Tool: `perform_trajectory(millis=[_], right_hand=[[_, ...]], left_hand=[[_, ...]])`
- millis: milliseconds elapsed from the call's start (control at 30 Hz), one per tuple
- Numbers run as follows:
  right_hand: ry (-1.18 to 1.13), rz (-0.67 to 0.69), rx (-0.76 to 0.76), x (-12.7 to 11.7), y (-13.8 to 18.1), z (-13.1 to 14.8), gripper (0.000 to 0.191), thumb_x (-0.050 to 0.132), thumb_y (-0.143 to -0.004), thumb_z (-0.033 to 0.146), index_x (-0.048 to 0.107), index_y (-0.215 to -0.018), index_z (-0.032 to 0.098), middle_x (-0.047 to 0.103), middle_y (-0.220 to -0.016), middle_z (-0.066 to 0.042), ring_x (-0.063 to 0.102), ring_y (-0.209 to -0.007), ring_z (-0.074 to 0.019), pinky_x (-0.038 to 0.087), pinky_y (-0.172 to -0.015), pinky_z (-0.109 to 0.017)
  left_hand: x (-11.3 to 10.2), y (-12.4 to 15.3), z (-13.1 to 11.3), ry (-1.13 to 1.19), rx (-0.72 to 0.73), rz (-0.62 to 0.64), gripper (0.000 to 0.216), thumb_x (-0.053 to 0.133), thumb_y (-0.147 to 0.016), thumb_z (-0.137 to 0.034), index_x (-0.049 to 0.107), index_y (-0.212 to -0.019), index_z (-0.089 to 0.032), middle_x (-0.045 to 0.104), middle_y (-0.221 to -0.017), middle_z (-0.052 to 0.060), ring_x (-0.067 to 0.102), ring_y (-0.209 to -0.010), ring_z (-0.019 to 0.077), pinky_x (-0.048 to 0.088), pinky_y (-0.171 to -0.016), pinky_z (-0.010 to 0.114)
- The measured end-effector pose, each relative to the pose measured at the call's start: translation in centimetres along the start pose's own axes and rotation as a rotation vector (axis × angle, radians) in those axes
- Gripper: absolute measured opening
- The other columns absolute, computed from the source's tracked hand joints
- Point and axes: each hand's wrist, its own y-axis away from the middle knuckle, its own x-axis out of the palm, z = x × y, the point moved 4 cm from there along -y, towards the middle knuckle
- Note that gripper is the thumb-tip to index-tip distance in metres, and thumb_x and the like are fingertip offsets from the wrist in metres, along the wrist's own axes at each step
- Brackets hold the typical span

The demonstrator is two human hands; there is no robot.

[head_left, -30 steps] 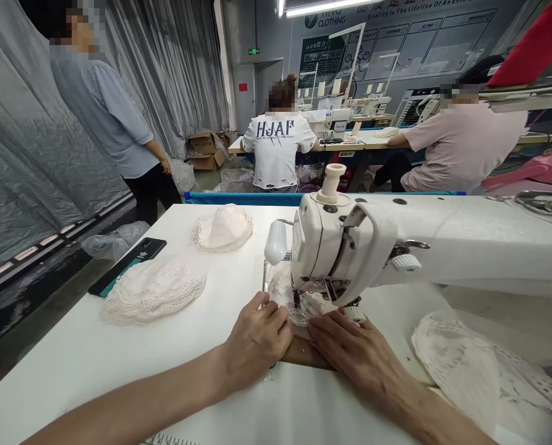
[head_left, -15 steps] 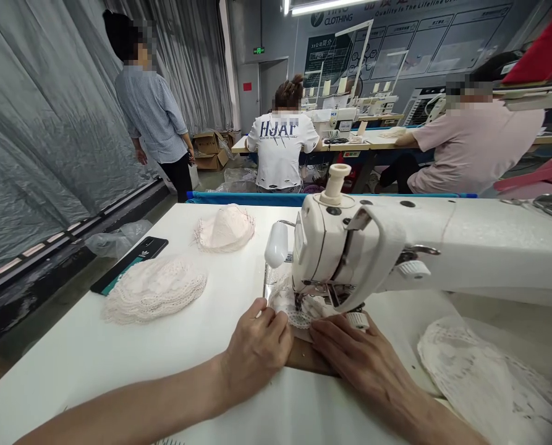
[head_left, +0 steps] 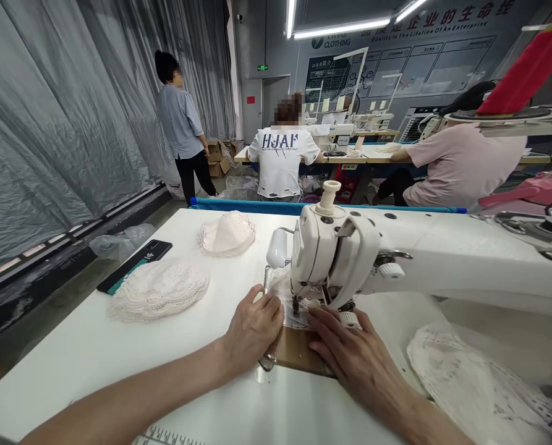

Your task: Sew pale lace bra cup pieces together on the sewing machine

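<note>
Where the white sewing machine [head_left: 335,253] stands on the worktop [head_left: 187,377], a piece of pale lace [head_left: 281,285] lies by the machine's metal foot, and the machine's head hides part of it. The left hand [head_left: 256,324] is just to the left of the foot, its fingers curled in near the lace. I cannot tell if they pinch it. The right hand [head_left: 350,346] is on the other side, palm down, its fingers stretched out with their tips on the lace by the foot, not closed round anything. A brown plate [head_left: 301,353] shows between the two hands.

To the left is a flat pile of lace [head_left: 159,290] (its edge has lots of little holes), and a black phone [head_left: 154,248] pokes out behind it. A round pink-white piece [head_left: 228,235] sits farther back. More lace [head_left: 461,371] lies in a heap to the right of the right hand. Past the worktop, one person [head_left: 183,130] stands by a grey curtain [head_left: 94,111], and two people sit at another table.
</note>
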Motion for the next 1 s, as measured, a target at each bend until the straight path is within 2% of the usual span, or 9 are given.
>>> perform_trajectory(millis=[200,367,533,633,733,800,867,933,1000], right_hand=[[0.022,0.013,0.046,0.6,0.3,-0.3,0.035,0.031,-0.097,0.027,0.057,-0.115,0.011,0.068,-0.096,-0.013,0.060,-0.091,-0.0238,0.032,-0.088,-0.044],[0.038,0.000,0.036,0.1,0.2,0.0,0.031,0.035,-0.097,0.025,0.056,-0.115,0.010,0.065,-0.108,-0.015,0.060,-0.091,-0.0226,0.033,-0.088,-0.044],[-0.049,-0.017,-0.013,-1.1,-0.4,2.0,0.030,0.040,-0.095,0.033,0.056,-0.110,0.012,0.065,-0.106,-0.011,0.058,-0.096,-0.0239,0.036,-0.084,-0.041],[-0.125,-0.009,-0.009,-1.7,-0.4,3.9,0.035,0.041,-0.094,0.039,0.054,-0.111,0.011,0.062,-0.105,-0.013,0.057,-0.094,-0.0239,0.040,-0.078,-0.037],[-0.190,-0.019,0.006,-2.6,-0.1,6.0,0.047,0.045,-0.091,0.044,0.045,-0.124,0.010,0.056,-0.116,-0.017,0.053,-0.102,-0.0256,0.042,-0.079,-0.038],[-0.264,0.021,0.001,-3.5,0.2,7.3,0.051,0.050,-0.088,0.045,0.042,-0.127,0.013,0.052,-0.121,-0.018,0.049,-0.108,-0.0274,0.041,-0.079,-0.039],[-0.397,0.112,0.001,-4.7,0.5,8.3,0.032,0.053,-0.088,0.039,0.053,-0.113,0.019,0.056,-0.114,-0.013,0.050,-0.104,-0.0259,0.040,-0.078,-0.039],[-0.590,0.238,0.063,-6.0,1.0,8.9,0.014,0.051,-0.090,0.032,0.058,-0.091,0.021,0.062,-0.095,-0.007,0.054,-0.091,-0.0209,0.040,-0.075,-0.035],[-0.807,0.378,0.210,-7.3,1.8,9.0,0.015,0.052,-0.090,0.031,0.057,-0.081,0.021,0.061,-0.078,-0.001,0.054,-0.078,-0.0163,0.042,-0.070,-0.029]], left_hand=[[1.1,-0.8,2.0,0.139,-0.015,0.046,0.027,0.032,-0.084,0.003,0.053,-0.093,-0.012,0.059,-0.086,0.004,0.056,-0.075,0.0127,0.031,-0.090,0.039],[1.4,-1.1,3.2,0.062,0.012,0.065,0.028,0.035,-0.084,0.003,0.052,-0.069,-0.013,0.057,-0.070,0.000,0.054,-0.067,0.0116,0.032,-0.090,0.038],[-1.6,2.0,2.5,-0.027,0.030,0.073,0.029,0.038,-0.077,0.008,0.050,-0.062,-0.014,0.055,-0.063,-0.001,0.052,-0.062,0.0123,0.035,-0.088,0.036],[-4.0,4.6,1.2,0.038,0.010,0.138,0.028,0.038,-0.074,0.010,0.051,-0.066,-0.014,0.057,-0.065,0.000,0.054,-0.063,0.0120,0.035,-0.089,0.036],[-6.6,6.3,-0.2,0.228,-0.034,0.257,0.026,0.040,-0.069,0.009,0.052,-0.073,-0.013,0.060,-0.071,0.000,0.056,-0.066,0.0119,0.036,-0.091,0.036],[-8.5,6.8,-1.2,0.413,-0.051,0.368,0.020,0.043,-0.072,0.003,0.053,-0.076,-0.014,0.060,-0.072,0.000,0.055,-0.066,0.0118,0.037,-0.089,0.034],[-10.2,7.0,-2.1,0.652,-0.086,0.479,0.014,0.044,-0.080,-0.006,0.054,-0.076,-0.015,0.059,-0.069,-0.001,0.054,-0.066,0.0117,0.040,-0.084,0.029],[-11.4,7.2,-3.0,0.974,-0.200,0.575,0.016,0.044,-0.087,-0.016,0.058,-0.081,-0.016,0.060,-0.071,-0.001,0.054,-0.068,0.0114,0.042,-0.074,0.024],[-11.7,7.7,-4.4,1.371,-0.354,0.636,0.019,0.049,-0.087,-0.028,0.062,-0.090,-0.015,0.062,-0.078,0.001,0.055,-0.073,0.0119,0.042,-0.068,0.021]])
